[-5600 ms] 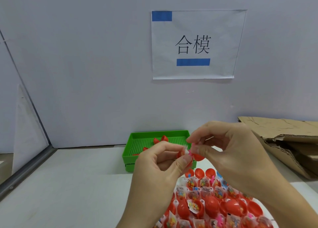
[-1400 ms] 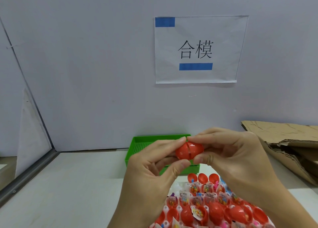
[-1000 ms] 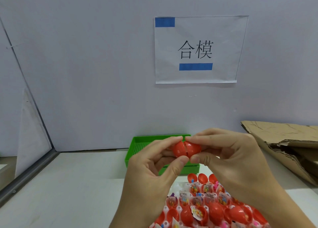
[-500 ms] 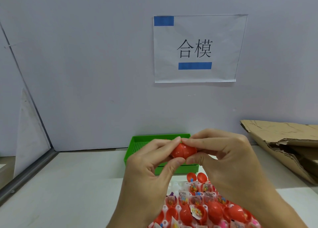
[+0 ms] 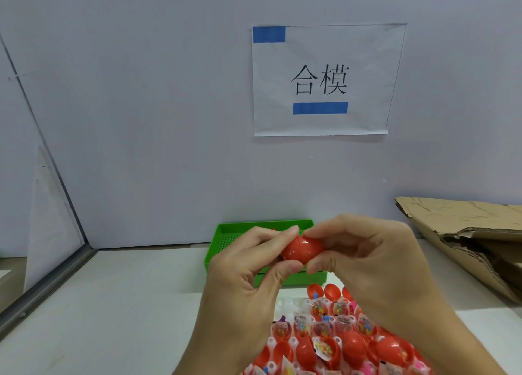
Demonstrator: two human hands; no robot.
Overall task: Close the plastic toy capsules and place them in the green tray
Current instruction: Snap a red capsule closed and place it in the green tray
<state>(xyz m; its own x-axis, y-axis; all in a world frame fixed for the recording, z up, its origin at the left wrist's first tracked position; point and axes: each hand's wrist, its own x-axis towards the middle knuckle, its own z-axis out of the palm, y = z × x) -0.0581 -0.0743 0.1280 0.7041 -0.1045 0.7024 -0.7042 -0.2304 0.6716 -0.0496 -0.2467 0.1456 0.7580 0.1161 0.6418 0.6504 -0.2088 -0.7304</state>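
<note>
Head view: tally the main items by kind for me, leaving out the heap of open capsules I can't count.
Red capsule pinched between the left hand and right hand: 1
Green tray: 1
Paper sign on the wall: 1
Cardboard box: 1
Total: 4
Tray contents are mostly hidden behind the hands.

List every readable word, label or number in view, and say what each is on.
"合模": on the paper sign taped to the wall.
Printing on the toy packets in the red capsule halves: too small and blurred to read.
Nothing else bears text.
</note>
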